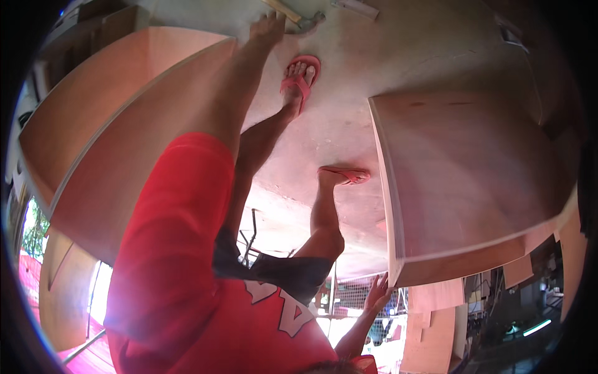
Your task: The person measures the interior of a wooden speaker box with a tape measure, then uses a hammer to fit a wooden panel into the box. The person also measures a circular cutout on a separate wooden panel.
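My left hand (268,30) reaches to the top of the view, its fingers curled at the wooden handle of a claw hammer (308,23). The hammer's metal head points right, close to the floor. At the lower middle, my right hand (377,295) has its fingers stretched and apart, by the lower corner of an open wooden box (464,168) on the right. Its fingertips seem to touch that corner. On the left stands a second wooden carcass (118,121) with a dividing panel, and my left arm passes over its side.
My feet in red sandals (301,81) stand on the concrete floor (336,131) between the two wooden pieces. A pale flat object (358,8) lies beyond the hammer. Wooden panels (430,336) and a wire mesh (352,295) show at the lower right.
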Action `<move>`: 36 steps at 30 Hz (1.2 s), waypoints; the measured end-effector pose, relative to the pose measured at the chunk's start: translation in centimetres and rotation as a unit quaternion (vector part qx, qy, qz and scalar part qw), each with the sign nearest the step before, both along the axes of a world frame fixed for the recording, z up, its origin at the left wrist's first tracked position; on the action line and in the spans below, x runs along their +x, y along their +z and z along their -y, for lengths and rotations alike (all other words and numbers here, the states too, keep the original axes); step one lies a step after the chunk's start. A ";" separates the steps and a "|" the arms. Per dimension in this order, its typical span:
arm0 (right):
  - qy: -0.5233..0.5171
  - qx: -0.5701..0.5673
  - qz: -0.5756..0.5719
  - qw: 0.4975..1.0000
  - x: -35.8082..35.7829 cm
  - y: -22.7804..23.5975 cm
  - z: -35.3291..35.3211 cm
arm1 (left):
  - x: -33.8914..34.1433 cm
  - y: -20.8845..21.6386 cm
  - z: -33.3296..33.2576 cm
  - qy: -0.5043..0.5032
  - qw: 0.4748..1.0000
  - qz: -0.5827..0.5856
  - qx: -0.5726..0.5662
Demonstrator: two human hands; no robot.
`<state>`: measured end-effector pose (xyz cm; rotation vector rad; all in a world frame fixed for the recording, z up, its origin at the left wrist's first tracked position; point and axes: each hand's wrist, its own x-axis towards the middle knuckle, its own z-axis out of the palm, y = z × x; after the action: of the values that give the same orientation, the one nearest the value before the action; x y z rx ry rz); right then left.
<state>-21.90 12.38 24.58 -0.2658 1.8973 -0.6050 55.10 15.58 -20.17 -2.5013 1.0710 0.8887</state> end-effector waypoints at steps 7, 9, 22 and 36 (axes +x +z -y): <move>-0.004 -0.066 0.242 0.968 0.4 -4.2 -1.3 | 4.1 -10.2 -0.3 -0.132 0.948 0.185 -0.225; 0.017 -0.100 0.278 0.955 -0.1 -4.8 -1.8 | 4.3 -10.9 -0.8 -0.230 0.941 0.189 -0.161; -0.106 -0.171 -0.210 0.957 3.6 -5.1 -3.0 | -12.5 9.2 -5.1 -0.129 0.970 -0.206 0.008; -0.286 0.030 0.133 0.949 9.4 -2.7 -18.5 | -53.7 42.0 -7.7 -0.284 0.816 -0.502 -0.031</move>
<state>-12.46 30.88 21.91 0.4075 1.7166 -0.9129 1.41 23.27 21.86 -1.4272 1.9870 2.0073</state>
